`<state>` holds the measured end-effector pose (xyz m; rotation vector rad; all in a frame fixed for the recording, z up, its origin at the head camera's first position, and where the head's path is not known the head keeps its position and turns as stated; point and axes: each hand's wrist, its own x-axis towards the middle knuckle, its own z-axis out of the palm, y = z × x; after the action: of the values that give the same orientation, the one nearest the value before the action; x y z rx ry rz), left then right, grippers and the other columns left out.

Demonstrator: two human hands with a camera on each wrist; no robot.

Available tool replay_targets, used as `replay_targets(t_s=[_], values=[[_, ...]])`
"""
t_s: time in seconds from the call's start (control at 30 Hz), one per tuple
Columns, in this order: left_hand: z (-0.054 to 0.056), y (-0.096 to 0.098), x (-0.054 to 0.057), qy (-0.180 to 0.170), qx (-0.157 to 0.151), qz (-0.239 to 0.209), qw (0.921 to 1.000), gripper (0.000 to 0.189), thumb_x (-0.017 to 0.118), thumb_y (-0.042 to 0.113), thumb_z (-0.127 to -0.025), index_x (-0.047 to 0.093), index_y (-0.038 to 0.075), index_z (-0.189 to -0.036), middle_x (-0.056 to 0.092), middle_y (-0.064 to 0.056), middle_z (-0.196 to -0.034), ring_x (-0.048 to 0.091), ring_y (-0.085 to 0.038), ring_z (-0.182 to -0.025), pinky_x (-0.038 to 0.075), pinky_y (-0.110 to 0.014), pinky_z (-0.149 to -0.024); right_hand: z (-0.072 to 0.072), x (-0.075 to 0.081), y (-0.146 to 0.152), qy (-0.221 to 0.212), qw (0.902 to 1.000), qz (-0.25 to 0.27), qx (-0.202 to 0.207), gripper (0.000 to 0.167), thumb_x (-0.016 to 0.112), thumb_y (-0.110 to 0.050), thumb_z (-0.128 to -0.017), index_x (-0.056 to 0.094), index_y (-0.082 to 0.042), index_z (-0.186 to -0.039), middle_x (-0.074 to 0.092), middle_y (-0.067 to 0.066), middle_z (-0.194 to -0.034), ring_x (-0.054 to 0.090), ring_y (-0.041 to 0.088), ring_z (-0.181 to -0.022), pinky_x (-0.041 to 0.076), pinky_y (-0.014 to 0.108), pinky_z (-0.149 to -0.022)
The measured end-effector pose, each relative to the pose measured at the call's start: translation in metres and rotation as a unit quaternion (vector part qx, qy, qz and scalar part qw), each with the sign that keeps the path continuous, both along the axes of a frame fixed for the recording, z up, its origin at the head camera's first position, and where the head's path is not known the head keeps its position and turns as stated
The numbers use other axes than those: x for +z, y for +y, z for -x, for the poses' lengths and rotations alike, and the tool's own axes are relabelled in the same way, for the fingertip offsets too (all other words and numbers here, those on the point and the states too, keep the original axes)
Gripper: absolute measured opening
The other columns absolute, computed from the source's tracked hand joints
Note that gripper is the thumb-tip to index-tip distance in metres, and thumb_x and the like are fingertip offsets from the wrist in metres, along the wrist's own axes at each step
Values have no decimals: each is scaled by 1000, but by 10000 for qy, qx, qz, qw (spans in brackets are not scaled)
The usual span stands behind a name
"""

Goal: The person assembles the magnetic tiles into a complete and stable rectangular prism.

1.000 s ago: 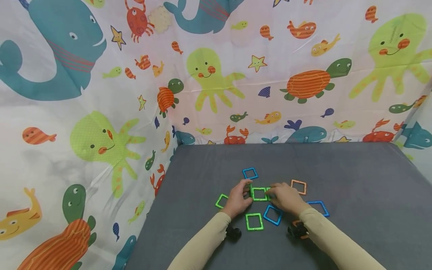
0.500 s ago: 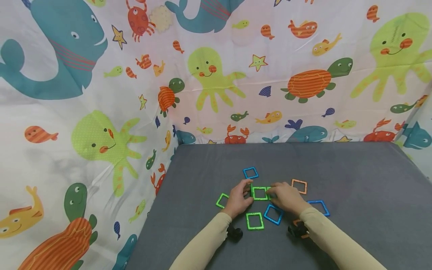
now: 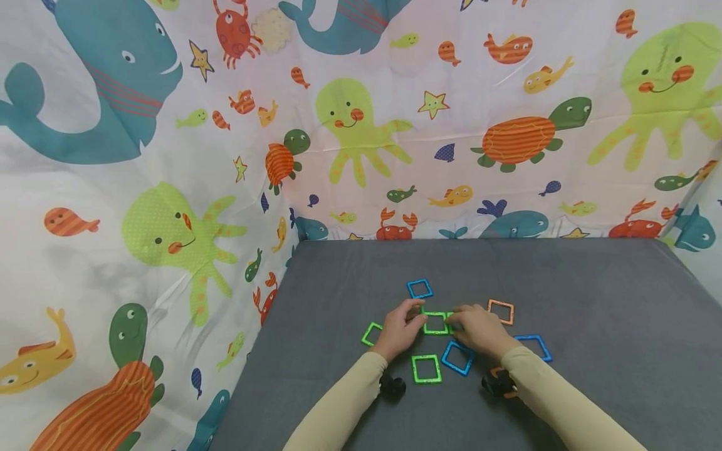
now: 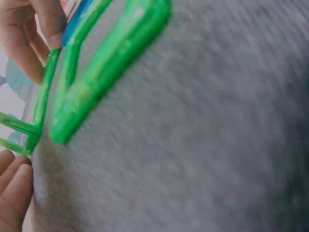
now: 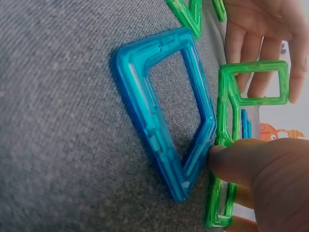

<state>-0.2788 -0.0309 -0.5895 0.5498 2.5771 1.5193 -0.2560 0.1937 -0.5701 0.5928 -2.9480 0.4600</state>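
In the right wrist view, a green magnetic tile [image 5: 264, 101], an open square frame, stands upright from the edge of a flat green tile [image 3: 436, 332]. My left hand [image 3: 397, 329] is beside the upright tile, its fingers extended behind it and touching it. My right hand [image 3: 479, 327] pinches a second flat green tile [image 5: 219, 223] between thumb and fingers, at the other end of the first flat one. Its fingers mostly hide that tile in the head view. A blue tile [image 5: 133, 96] lies flat just in front of the right thumb.
Around the hands lie a green tile [image 3: 427, 381] in front, another green tile [image 3: 366, 332] left, a blue tile [image 3: 417, 282] behind, and an orange tile [image 3: 501, 303] and blue tile [image 3: 530, 337] right. Another orange tile [image 3: 509, 394] is partly under the right wrist. Printed cloth [image 3: 383, 125] surrounds the grey table [image 3: 592, 326].
The left thumb has shifted forward and right, and now covers more of the upright green tile in the head view. The right hand and the loose tiles stay in place.
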Motion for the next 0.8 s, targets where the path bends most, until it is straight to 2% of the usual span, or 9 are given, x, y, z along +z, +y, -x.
replay_targets(t_s=[0.1, 0.3, 0.43, 0.57, 0.8], values=[[-2, 1, 2, -76, 127, -33, 9999, 40, 53, 36, -106, 59, 22, -143, 65, -3, -140, 65, -23, -126, 54, -44, -101, 0, 0, 0, -37, 10000, 2, -1, 25, 79, -12, -84, 80, -17, -109, 71, 15, -123, 66, 40, -105, 58, 55, -72], [-6, 0, 6, -484, 141, -336, 9982, 42, 54, 31, -106, 56, 21, -146, 62, -7, -144, 64, -27, -127, 55, -45, -100, 0, 0, 0, -14, 10000, 49, 33, 25, 79, -11, -83, 80, -16, -108, 72, 16, -122, 66, 41, -105, 58, 55, -72], [-6, 3, 8, -639, 225, -638, 9957, 42, 56, 26, -104, 57, 16, -145, 62, -11, -142, 66, -25, -121, 57, -39, -93, 0, 0, 0, 6, 9999, 115, 65, 25, 79, -10, -83, 80, -15, -107, 72, 16, -120, 66, 41, -104, 58, 56, -72], [-7, 6, 11, -695, 340, -691, 9946, 43, 57, 24, -103, 58, 16, -144, 63, -12, -140, 68, -20, -112, 55, -31, -85, 0, 2, 0, -18, 9999, 110, 84, 25, 79, -11, -83, 80, -15, -107, 73, 15, -118, 66, 39, -102, 58, 55, -73], [-7, 9, 11, -728, 453, -680, 9940, 42, 61, 23, -101, 60, 16, -143, 64, -11, -139, 67, -27, -120, 57, -41, -93, 1, 4, -1, -110, 9999, 25, 74, 25, 78, -11, -84, 80, -14, -108, 72, 15, -119, 67, 39, -101, 58, 55, -73]])
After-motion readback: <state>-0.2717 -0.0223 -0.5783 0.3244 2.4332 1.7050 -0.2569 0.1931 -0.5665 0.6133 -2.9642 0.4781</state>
